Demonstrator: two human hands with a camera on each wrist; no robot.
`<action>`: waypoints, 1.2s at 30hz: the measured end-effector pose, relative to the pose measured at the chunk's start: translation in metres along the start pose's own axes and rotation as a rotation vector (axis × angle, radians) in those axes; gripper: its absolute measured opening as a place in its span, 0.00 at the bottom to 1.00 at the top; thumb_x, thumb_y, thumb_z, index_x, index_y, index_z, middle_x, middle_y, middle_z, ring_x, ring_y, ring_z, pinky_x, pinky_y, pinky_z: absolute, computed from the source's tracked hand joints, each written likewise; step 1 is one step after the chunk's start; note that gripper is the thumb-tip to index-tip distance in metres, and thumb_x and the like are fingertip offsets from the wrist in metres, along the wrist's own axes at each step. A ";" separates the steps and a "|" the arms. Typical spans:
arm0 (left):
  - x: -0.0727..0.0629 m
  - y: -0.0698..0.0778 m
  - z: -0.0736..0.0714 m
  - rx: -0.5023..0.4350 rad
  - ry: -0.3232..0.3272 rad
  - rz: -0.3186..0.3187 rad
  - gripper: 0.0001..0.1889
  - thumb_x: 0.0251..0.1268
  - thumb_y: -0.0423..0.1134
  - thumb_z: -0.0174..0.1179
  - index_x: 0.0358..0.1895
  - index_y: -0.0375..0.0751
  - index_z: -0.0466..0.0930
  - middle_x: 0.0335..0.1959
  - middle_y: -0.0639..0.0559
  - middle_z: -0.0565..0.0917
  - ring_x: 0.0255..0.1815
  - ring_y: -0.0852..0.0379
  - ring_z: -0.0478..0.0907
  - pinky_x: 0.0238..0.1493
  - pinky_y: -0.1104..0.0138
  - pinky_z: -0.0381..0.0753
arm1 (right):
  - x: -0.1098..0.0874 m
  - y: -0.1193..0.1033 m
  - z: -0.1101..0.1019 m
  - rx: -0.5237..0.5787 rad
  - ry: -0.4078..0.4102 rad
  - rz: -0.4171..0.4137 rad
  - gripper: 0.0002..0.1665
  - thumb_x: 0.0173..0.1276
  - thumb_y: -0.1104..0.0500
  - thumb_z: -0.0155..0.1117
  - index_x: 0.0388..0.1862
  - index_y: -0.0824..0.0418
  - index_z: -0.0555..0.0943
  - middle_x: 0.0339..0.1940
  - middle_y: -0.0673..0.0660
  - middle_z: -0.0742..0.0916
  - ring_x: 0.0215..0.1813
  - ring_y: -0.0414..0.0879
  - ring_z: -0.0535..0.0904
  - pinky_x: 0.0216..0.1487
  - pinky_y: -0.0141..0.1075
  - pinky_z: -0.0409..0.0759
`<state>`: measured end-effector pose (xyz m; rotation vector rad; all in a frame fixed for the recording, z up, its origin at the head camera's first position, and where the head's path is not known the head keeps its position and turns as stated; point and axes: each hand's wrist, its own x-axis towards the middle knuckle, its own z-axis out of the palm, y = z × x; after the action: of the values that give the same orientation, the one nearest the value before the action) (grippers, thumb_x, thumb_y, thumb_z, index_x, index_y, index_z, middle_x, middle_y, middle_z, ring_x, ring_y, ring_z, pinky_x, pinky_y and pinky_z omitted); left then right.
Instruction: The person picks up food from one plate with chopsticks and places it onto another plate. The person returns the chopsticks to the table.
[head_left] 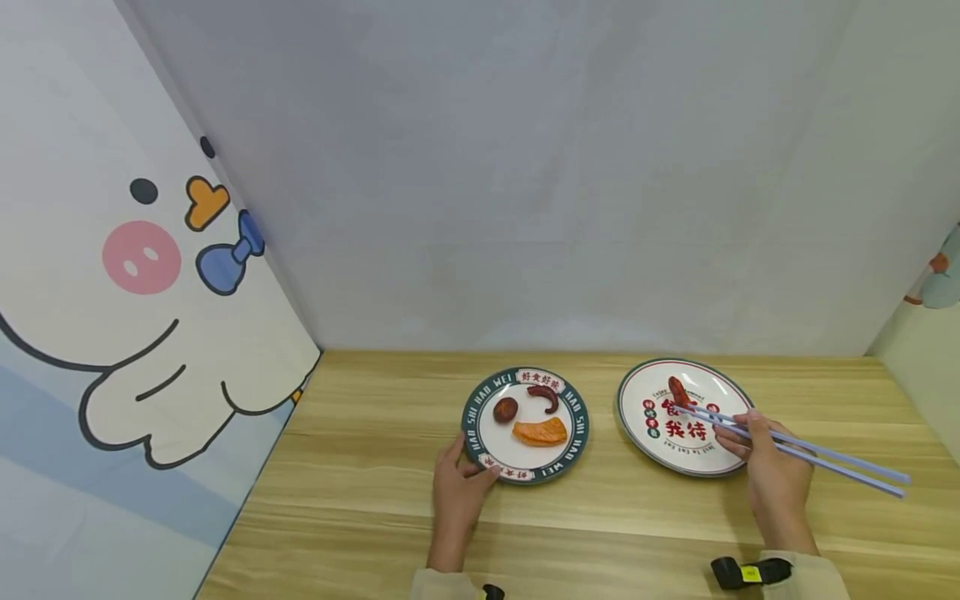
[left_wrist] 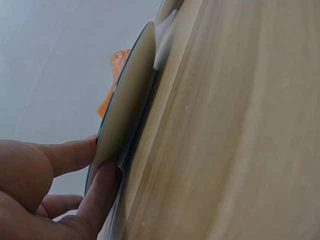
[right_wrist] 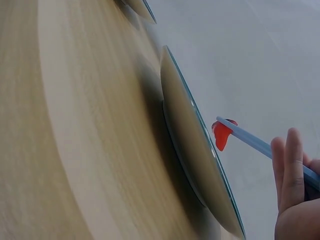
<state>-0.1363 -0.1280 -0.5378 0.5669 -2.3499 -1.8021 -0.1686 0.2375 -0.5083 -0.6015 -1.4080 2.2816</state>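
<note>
A light yellowish-brown table with streaky wood grain running roughly from side to side carries two round plates, set side by side with a strip of bare wood between them, towards its back edge. The green-banded plate, on the left, seems to sit flat on the surface, though its underside is too shaded to be sure. The red-lettered plate, white with a thin dark rim, stands on the right above a soft shadow.
</note>
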 end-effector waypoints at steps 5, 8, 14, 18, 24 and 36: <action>0.000 0.001 0.000 0.003 0.003 0.005 0.43 0.57 0.24 0.75 0.78 0.26 0.65 0.72 0.32 0.71 0.44 0.52 0.81 0.38 0.67 0.85 | 0.002 -0.002 0.000 0.015 -0.003 0.005 0.15 0.82 0.65 0.57 0.36 0.67 0.88 0.28 0.55 0.91 0.28 0.44 0.91 0.34 0.33 0.90; 0.000 0.000 0.000 0.005 0.004 0.008 0.44 0.57 0.24 0.75 0.78 0.26 0.65 0.71 0.33 0.72 0.44 0.52 0.81 0.37 0.68 0.85 | 0.003 -0.002 -0.001 0.014 0.007 0.007 0.14 0.81 0.63 0.59 0.37 0.67 0.88 0.28 0.55 0.91 0.28 0.45 0.91 0.34 0.33 0.90; -0.001 -0.002 0.000 0.003 0.003 0.023 0.43 0.57 0.25 0.74 0.77 0.25 0.66 0.71 0.32 0.72 0.42 0.53 0.81 0.35 0.71 0.83 | 0.005 -0.002 -0.003 0.006 0.018 0.015 0.14 0.81 0.63 0.59 0.37 0.65 0.88 0.27 0.54 0.91 0.28 0.44 0.91 0.33 0.32 0.89; -0.001 -0.003 -0.001 -0.009 0.002 0.028 0.43 0.58 0.24 0.74 0.77 0.25 0.65 0.71 0.32 0.71 0.42 0.53 0.80 0.34 0.73 0.82 | 0.007 -0.002 -0.004 -0.004 0.037 0.033 0.13 0.81 0.63 0.59 0.38 0.64 0.88 0.28 0.53 0.91 0.27 0.43 0.91 0.34 0.31 0.89; -0.001 -0.002 -0.001 -0.009 0.006 0.036 0.43 0.57 0.23 0.74 0.77 0.24 0.65 0.70 0.31 0.72 0.42 0.52 0.81 0.34 0.72 0.83 | 0.011 -0.001 -0.004 -0.029 0.045 0.053 0.12 0.82 0.62 0.59 0.40 0.63 0.86 0.28 0.51 0.91 0.27 0.42 0.90 0.35 0.30 0.89; -0.001 -0.003 -0.001 -0.001 0.002 0.065 0.42 0.57 0.24 0.75 0.76 0.23 0.66 0.71 0.30 0.72 0.41 0.53 0.82 0.33 0.72 0.83 | 0.016 0.001 -0.004 -0.066 0.053 0.069 0.12 0.82 0.61 0.58 0.40 0.63 0.85 0.27 0.50 0.90 0.26 0.41 0.90 0.36 0.29 0.89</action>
<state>-0.1346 -0.1291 -0.5402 0.4868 -2.3380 -1.7738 -0.1794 0.2485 -0.5128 -0.7359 -1.4633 2.2619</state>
